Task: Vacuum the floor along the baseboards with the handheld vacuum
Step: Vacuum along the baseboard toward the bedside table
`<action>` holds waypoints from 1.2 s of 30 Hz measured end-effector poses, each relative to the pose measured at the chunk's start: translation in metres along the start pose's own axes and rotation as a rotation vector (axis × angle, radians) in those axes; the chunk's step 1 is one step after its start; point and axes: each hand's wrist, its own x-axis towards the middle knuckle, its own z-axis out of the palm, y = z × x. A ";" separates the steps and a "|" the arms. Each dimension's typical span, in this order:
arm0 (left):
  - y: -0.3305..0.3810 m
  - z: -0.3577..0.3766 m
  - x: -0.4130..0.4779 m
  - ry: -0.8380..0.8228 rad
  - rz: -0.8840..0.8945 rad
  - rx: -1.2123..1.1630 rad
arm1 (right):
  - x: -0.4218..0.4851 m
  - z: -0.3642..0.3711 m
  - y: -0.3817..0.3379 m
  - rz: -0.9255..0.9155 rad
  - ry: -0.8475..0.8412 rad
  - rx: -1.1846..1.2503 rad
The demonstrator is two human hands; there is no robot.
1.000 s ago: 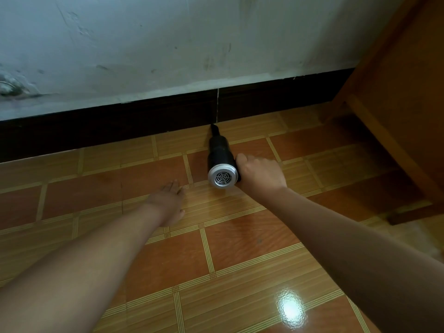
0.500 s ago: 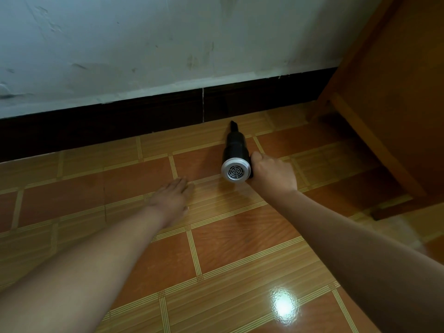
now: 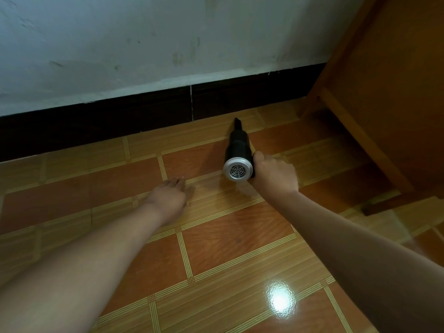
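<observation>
- Setting: a glossy tiled floor (image 3: 228,236) in orange-brown and tan bands meets a dark baseboard (image 3: 120,121) under a scuffed pale wall (image 3: 144,44). A light vertical joint (image 3: 191,102) breaks the baseboard. A wooden furniture piece (image 3: 384,92) fills the far right corner.
- Task item: the handheld vacuum (image 3: 237,150), black with a silver rear grille (image 3: 237,169), sits low over the floor, right of centre.
- Axis: its long axis runs near to far, the grille facing the wearer and the narrow nozzle (image 3: 237,124) aimed at the baseboard. The tip lies just short of the skirting and right of the joint. Contact with the floor cannot be confirmed.
- Right hand (image 3: 274,174): fingers curled round the vacuum at its right side, gripping it. The grip itself is hidden under the hand.
- Left hand (image 3: 168,195): palm down on the floor to the left of the vacuum and nearer the wearer, fingers straight, holding nothing. It appears to serve as a prop.
- Assessment: the baseboard runs across the vacuum's axis, so the next pass would be a sideways travel with the nozzle kept pointed at the skirting.
- Risk: the furniture closes off the run to the right, and the nozzle would meet its leg there.
</observation>
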 end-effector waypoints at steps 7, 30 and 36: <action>0.008 -0.002 0.005 -0.028 -0.017 0.019 | 0.003 0.002 0.009 0.079 -0.006 0.009; 0.003 -0.003 0.005 -0.030 0.014 0.026 | 0.018 0.002 0.016 0.086 0.040 0.012; 0.004 -0.003 0.007 -0.023 0.019 0.044 | 0.022 0.003 0.025 0.119 0.080 -0.017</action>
